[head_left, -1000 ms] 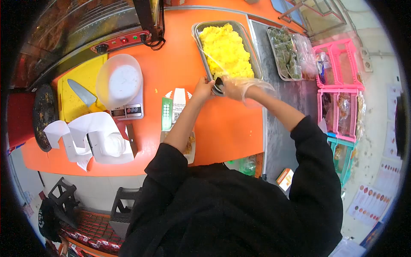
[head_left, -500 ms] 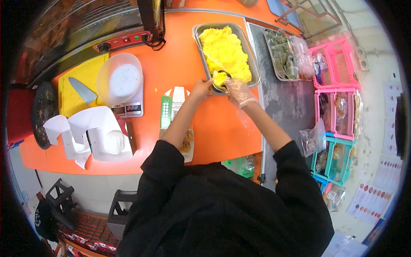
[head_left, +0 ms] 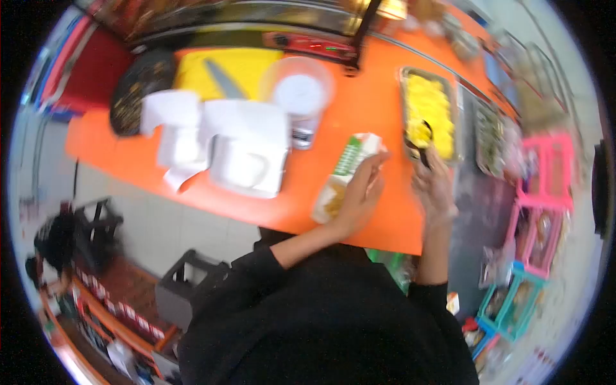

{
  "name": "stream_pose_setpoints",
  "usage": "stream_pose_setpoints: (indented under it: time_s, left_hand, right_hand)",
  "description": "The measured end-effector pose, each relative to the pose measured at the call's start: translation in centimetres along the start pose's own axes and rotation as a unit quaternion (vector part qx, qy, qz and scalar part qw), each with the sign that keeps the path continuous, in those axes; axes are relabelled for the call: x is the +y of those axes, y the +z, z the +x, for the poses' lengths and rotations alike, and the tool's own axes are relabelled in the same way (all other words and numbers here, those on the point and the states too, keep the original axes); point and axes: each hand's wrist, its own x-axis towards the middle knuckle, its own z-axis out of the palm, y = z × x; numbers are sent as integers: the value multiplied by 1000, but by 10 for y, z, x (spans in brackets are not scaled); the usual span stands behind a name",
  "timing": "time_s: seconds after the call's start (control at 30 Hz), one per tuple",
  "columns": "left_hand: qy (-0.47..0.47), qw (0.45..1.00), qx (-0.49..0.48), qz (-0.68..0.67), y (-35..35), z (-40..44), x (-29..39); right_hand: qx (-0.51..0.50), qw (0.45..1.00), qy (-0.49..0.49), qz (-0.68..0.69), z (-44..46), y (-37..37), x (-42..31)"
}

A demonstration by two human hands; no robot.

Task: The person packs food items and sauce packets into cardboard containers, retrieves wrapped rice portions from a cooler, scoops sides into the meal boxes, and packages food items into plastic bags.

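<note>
My right hand (head_left: 434, 186), in a clear plastic glove, is closed round the handle of a black serving spoon (head_left: 423, 154). Yellow food lies in the spoon's round bowl, over the near end of a clear tray (head_left: 407, 96) of soft yellow food (head_left: 428, 96), perhaps rice. My bare left hand (head_left: 360, 202) is at the right side of an open green-and-white paper food box (head_left: 350, 157), its fingers stretched out and blurred. Brownish food (head_left: 333, 200) lies in the near part of that box. Whether the left fingers touch the box, I cannot tell.
Open white boxes (head_left: 247, 138) stand left on the orange table (head_left: 378, 231). Behind them are a round tub (head_left: 298, 86) on a scale (head_left: 303, 136), a knife (head_left: 224, 80) on a yellow board (head_left: 192, 67), and a dark stone mortar (head_left: 144, 96). Pink baskets (head_left: 545, 170) line the right.
My left hand has left the tray's edge and come down to the food box. My right hand still holds the spoon at the tray. The view has swung left.
</note>
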Motion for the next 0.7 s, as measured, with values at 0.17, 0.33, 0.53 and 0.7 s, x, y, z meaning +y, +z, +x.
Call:
stream_pose_setpoints:
  time_s: [0.17,0.33,0.53,0.7]
  left_hand:
    - [135,937,297,123,-127,-117,24]
    - [-79,901,411,113,-252,-165,45]
    - [-184,924,325,81,-326,-164,18]
    - [-203,938,282,-3,-339,-144,22]
  right_hand:
    - [-93,983,146,-64,-42,128,79]
    - [-178,943,282,-5,-23,226,184]
    - [-110,742,79,-656,-13,299,232]
    - [-82,793,-24,-603,-15,295,265]
